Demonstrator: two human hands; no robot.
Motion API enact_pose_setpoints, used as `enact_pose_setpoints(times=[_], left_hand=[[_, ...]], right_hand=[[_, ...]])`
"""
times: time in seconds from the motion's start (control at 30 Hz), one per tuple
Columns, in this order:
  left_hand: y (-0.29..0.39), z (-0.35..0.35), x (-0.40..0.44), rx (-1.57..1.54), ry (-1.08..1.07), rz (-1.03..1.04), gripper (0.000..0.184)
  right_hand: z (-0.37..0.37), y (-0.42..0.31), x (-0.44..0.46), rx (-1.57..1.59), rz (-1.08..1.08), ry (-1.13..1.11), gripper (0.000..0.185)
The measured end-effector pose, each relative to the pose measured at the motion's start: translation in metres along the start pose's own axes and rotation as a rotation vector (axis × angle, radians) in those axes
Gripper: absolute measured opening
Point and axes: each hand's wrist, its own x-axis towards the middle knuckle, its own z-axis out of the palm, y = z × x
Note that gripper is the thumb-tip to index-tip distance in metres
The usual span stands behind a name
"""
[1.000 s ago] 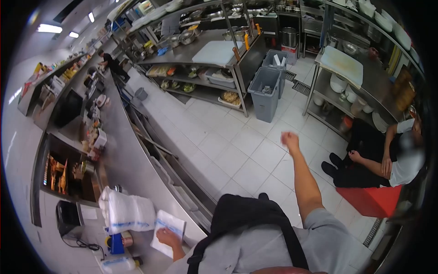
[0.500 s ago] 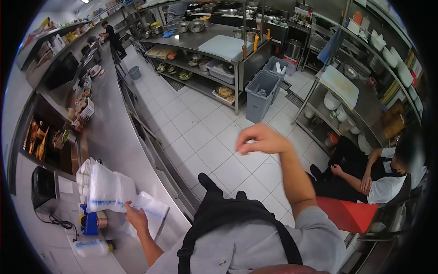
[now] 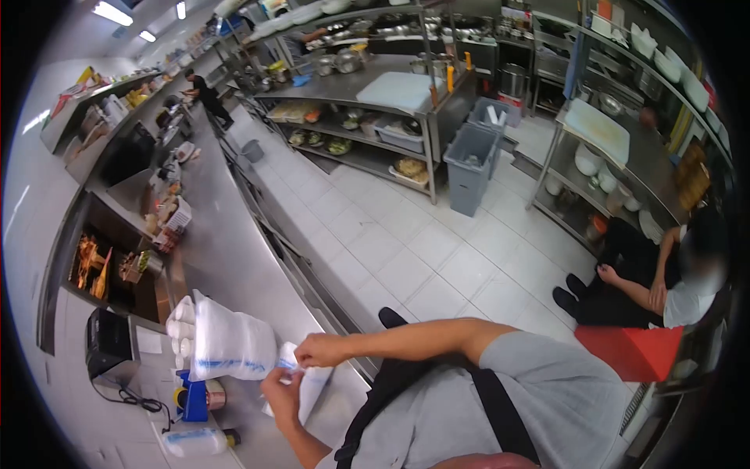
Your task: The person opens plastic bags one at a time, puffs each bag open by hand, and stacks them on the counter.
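Note:
Both hands meet over a flat white plastic packet with blue print point(image 3: 314, 388) on the steel counter point(image 3: 234, 266). My left hand point(image 3: 283, 393) is closed at the packet's upper edge, its fingertips pinching the white plastic. My right hand point(image 3: 319, 351) reaches across from the right, fingers also pinched together on the plastic beside the left fingertips. A bulky clear bag of white items point(image 3: 233, 341) stands just left of the hands, with stacked white cups point(image 3: 181, 328) behind it.
A blue holder point(image 3: 192, 397) and a white bottle point(image 3: 195, 442) lie left of the packet. A person point(image 3: 687, 270) sits on a red box point(image 3: 631, 350) at the right. Grey bins point(image 3: 471, 168) stand by the prep table point(image 3: 394, 92). Another person point(image 3: 207, 98) is far back.
My right hand has swung from over the floor to the counter and joined my left hand at the packet. My left hand has moved off the bulky bag and closed. The view has shifted.

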Motion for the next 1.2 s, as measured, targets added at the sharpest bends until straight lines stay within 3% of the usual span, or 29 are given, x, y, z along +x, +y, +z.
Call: enact_pose_setpoints(times=[0.1, 0.2, 0.3, 0.37, 0.53, 0.6, 0.67, 0.77, 0.8, 0.83, 0.9, 0.93, 1.0, 1.03, 1.1, 1.2], left_hand=[[-0.041, -0.015, -0.014, 0.052, -0.034, -0.081, 0.020], [-0.042, -0.024, -0.015, -0.015, -0.067, -0.030, 0.010], [-0.053, -0.028, -0.016, -0.231, -0.066, -0.070, 0.017], [-0.067, -0.026, -0.008, -0.436, -0.067, -0.116, 0.022], [-0.017, -0.033, 0.015, -0.127, -0.174, -0.126, 0.026], [-0.020, -0.039, 0.008, -0.042, -0.214, -0.146, 0.026], [-0.027, -0.035, 0.016, -0.067, -0.173, -0.152, 0.025], [-0.058, -0.027, 0.016, -0.069, 0.117, 0.156, 0.024], [-0.035, -0.039, 0.018, -0.145, 0.021, -0.015, 0.023], [-0.028, -0.045, 0.018, -0.210, 0.001, -0.112, 0.023], [-0.011, -0.050, 0.019, -0.187, 0.133, -0.151, 0.027], [-0.016, -0.053, 0.024, -0.141, 0.150, -0.151, 0.029], [-0.013, -0.052, 0.038, -0.150, 0.211, -0.105, 0.033], [-0.020, -0.053, 0.045, -0.107, 0.213, -0.115, 0.032], [-0.031, -0.056, 0.055, -0.332, 0.200, -0.220, 0.033], [0.000, -0.056, 0.062, -0.610, 0.386, -0.098, 0.031]], right_hand=[[-0.009, 0.019, -0.003, -0.054, 0.004, 0.089, 0.013], [-0.011, 0.020, -0.005, -0.073, 0.009, 0.056, 0.013], [-0.003, 0.024, -0.010, 0.129, 0.154, 0.050, 0.017], [0.010, 0.039, -0.007, 0.039, 0.106, 0.085, 0.022], [0.028, 0.013, -0.010, 0.012, -0.122, 0.290, 0.036], [0.007, -0.012, -0.009, -0.015, -0.097, 0.194, 0.039], [-0.005, -0.007, 0.002, -0.006, -0.021, 0.138, 0.028], [-0.014, 0.008, 0.003, 0.147, 0.086, 0.123, 0.017], [0.004, 0.054, 0.014, -0.103, -0.055, 0.239, 0.020], [-0.009, 0.046, 0.007, -0.140, -0.136, 0.301, 0.026], [-0.031, 0.042, 0.017, -0.372, -0.248, 0.263, 0.025], [-0.036, 0.019, 0.025, 0.288, 0.193, 0.237, 0.024], [-0.051, 0.002, 0.043, 0.243, 0.063, 0.321, 0.017], [-0.057, -0.011, 0.051, 0.268, 0.105, 0.322, 0.015], [-0.069, -0.026, 0.066, 0.254, 0.154, 0.345, 0.015], [-0.088, -0.028, 0.079, 0.170, 0.180, 0.379, 0.024]])
